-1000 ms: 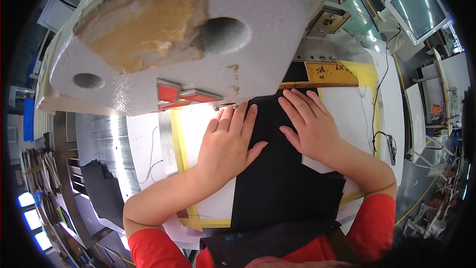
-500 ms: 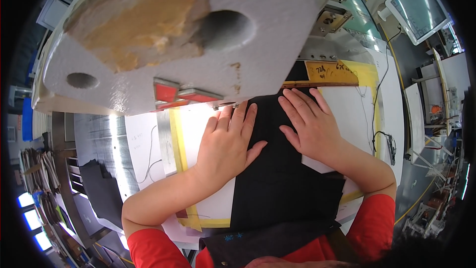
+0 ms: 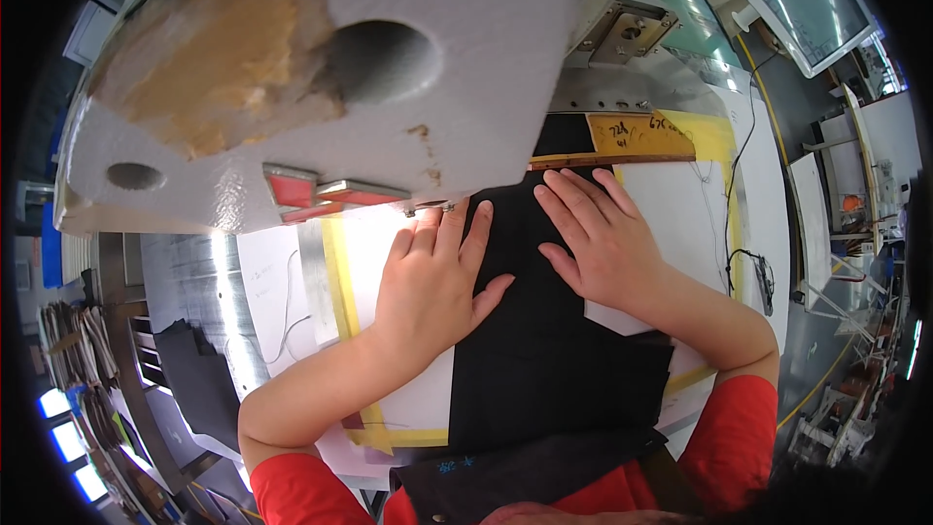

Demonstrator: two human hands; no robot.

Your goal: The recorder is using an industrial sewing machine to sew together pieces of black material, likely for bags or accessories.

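Observation:
A white industrial machine head (image 3: 389, 131) fills the upper left, partly over my left hand (image 3: 432, 287). That hand lies flat, fingers outstretched, on the left edge of a black fabric piece (image 3: 539, 379) and the brightly lit white sheet (image 3: 418, 408); some fingertips are hidden under the head. My right hand (image 3: 603, 243) is flat too, fingers spread, on the fabric and its right edge. Beyond the fingertips runs a yellow-brown marked strip (image 3: 632, 136). Yellow tape (image 3: 342, 292) borders the white sheet.
A monitor (image 3: 810, 5) is at top right, beside thin cables. Dark fabric scraps (image 3: 190, 379) lie on a metal bed (image 3: 190, 262) at left. Stacked flat pieces (image 3: 73, 331) stand further left; metal brackets (image 3: 632, 34) sit behind the work area.
Both hands and the fabric show a slight leftward shift in view, along with the machine. The hands' pose on the fabric stays much the same.

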